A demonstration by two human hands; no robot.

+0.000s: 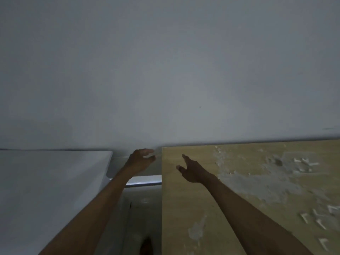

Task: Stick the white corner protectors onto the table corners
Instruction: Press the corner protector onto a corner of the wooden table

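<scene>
A light wooden table (pixel 184 208) with patches of peeled, whitish surface fills the lower right. Its far left corner (pixel 163 148) meets the wall. My left hand (pixel 140 160) is just left of that corner and pinches a small white corner protector (pixel 150 155) between thumb and fingers. Over the tabletop near the same corner, my right hand (pixel 191 172) reaches out with index finger and thumb extended, holding nothing. Several more white corner protectors (pixel 304 217) lie on the table at the right.
A white surface (pixel 46 190) fills the lower left, with a narrow gap of floor between it and the table. A white bar (pixel 145 180) crosses that gap. A plain grey wall (pixel 165 70) stands right behind both.
</scene>
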